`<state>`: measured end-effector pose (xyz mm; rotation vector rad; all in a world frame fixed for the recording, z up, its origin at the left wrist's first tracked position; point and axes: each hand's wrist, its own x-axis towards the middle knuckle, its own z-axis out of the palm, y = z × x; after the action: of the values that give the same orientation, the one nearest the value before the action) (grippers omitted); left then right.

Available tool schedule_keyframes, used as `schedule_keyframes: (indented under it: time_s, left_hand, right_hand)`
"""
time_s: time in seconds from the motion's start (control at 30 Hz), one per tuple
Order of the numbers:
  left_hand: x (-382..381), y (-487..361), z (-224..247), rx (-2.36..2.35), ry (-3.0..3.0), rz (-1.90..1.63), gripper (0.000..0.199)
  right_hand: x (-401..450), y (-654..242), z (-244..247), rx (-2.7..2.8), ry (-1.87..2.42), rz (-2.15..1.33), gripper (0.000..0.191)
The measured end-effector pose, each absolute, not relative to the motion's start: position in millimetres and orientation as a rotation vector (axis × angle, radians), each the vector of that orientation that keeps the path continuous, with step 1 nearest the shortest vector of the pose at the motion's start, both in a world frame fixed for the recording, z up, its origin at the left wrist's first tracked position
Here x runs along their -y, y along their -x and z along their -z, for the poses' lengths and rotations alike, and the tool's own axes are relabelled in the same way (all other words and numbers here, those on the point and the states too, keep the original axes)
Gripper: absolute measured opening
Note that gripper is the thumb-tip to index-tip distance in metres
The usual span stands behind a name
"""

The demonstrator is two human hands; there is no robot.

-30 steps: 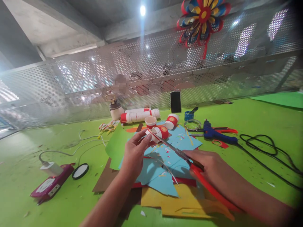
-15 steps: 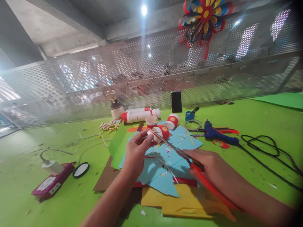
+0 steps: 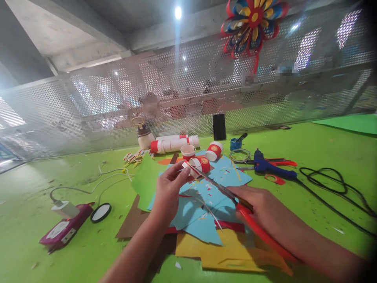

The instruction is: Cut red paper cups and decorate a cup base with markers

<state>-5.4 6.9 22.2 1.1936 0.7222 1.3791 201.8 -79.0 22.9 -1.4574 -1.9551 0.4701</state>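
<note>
Between the thumb and fingers of my left hand (image 3: 171,186) is a small white and red piece of paper cup (image 3: 186,165). My right hand (image 3: 259,204) grips red-handled scissors (image 3: 218,186), whose blades reach up and left to that piece. Just behind the blades a red and white paper cup (image 3: 203,164) lies on its side. A second tipped cup (image 3: 214,151) and an upright cup (image 3: 187,151) are farther back. Below my hands, blue paper (image 3: 203,232) is strewn with small red, white and yellow scraps.
Yellow paper (image 3: 232,259) and brown card (image 3: 129,220) lie under the blue sheets. At right are a blue glue gun (image 3: 265,167) with a looping black cord and a wire coil (image 3: 240,155). A purple power strip (image 3: 66,228) sits left. Stacked cups (image 3: 173,144) and a spray bottle (image 3: 145,135) stand behind.
Both hands stay nearly in place. The scissor blades still meet the cup piece, which has shifted very slightly left and turned a little. The view has moved slightly.
</note>
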Motion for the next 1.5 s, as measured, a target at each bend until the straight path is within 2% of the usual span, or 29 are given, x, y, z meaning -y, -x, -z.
schedule_keyframes:
  time_s: [0.2, 0.4, 0.6, 0.9, 1.17, 1.3, 1.5]
  left_hand:
    - [-5, 4, -24, -0.706, -1.169, -1.401, 0.029]
    - [-5, 4, -24, -0.711, -1.192, -1.394, 0.033]
    - [-5, 5, -22, -0.753, -1.194, -1.394, 0.033]
    - [-4, 3, -23, -0.753, -1.170, -1.418, 0.032]
    - [-6, 3, -22, -0.726, -1.132, -1.432, 0.035]
    - [-7, 5, -22, -0.629, -1.062, -1.424, 0.034]
    - [-9, 6, -22, -0.667, -1.025, -1.410, 0.034]
  right_hand:
    - [80, -198, -27, 1.946, 1.489, -0.573, 0.018]
    - [76, -199, -21, 1.937, 1.527, -0.681, 0.029]
    - [74, -198, -18, 1.909, 1.524, -0.682, 0.018]
    - [77, -193, -19, 1.887, 1.483, -0.646, 0.026]
    - [76, -192, -18, 1.878, 1.476, -0.649, 0.022]
    - [74, -196, -13, 1.911, 1.476, -0.623, 0.029]
    - [73, -197, -15, 1.945, 1.542, -0.614, 0.023]
